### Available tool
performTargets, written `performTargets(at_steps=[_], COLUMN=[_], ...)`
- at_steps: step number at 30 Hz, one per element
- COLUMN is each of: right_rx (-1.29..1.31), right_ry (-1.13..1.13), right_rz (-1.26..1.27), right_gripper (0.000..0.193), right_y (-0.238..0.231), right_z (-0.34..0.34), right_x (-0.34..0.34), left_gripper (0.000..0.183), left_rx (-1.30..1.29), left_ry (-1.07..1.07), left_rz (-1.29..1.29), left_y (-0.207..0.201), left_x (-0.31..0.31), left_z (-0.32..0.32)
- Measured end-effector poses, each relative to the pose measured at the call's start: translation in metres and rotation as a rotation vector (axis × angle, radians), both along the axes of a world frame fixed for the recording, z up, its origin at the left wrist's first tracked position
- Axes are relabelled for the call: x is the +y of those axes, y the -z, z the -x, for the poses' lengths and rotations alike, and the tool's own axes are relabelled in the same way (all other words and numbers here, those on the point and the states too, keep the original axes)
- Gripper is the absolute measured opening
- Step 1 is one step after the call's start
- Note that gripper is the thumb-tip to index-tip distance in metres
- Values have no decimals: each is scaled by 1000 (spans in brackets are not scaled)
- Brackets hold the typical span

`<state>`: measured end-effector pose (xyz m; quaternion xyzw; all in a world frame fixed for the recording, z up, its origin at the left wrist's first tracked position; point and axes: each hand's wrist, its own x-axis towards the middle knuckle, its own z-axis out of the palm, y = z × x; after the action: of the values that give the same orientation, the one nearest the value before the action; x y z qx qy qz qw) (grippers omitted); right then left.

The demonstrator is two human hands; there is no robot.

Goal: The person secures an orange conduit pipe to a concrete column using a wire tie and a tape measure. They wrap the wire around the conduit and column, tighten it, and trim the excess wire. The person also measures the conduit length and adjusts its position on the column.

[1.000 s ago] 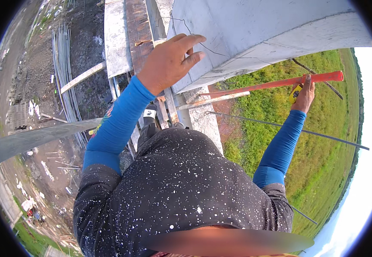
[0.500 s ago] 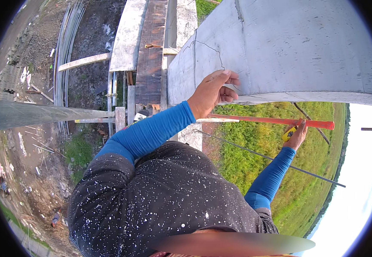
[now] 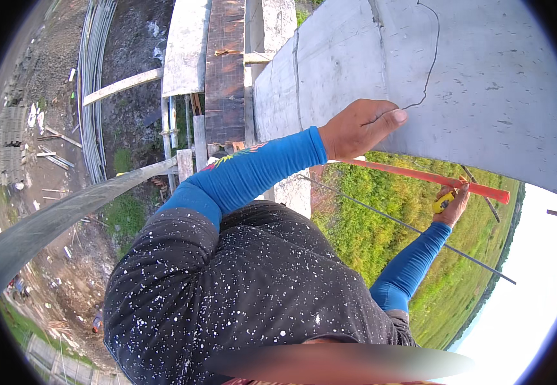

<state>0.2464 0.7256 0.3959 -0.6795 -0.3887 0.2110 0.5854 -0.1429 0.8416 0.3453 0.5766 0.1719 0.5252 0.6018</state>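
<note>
I've got the left hand farther right now, pinched on the dark wire over grey concrete; the right hand still curls round the yellow tape measure by the orange tube.

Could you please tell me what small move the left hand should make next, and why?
Probably the left hand should pull the thin wire gently to straighten it: thumb and fingers appear to pinch it, yet it runs crooked across the grey concrete. The right hand seems too busy to help, holding a yellow tape measure at the red pipe.
</note>
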Motion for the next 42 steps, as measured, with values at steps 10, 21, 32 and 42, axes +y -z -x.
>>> performTargets(at_steps=[10, 21, 32, 42], right_rx=[-13, 166, -185, -268], right_ry=[25, -17, -82, -101], right_rz=[47, -142, -141, -116], right_gripper=[49, 48, 73, 71], right_y=[4, 18, 21, 10], right_z=[-16, -22, -42, -53], right_x=[-4, -15, -16, -17], left_gripper=[51, 49, 51, 50], left_rx=[-207, -189, -101, -141], left_ry=[135, -83, -123, -12], left_rz=[474, 560, 549, 560], left_y=[-6, -19, -27, -26], left_x=[20, 9, 7, -10], left_z=[-21, -32, -32, -21])
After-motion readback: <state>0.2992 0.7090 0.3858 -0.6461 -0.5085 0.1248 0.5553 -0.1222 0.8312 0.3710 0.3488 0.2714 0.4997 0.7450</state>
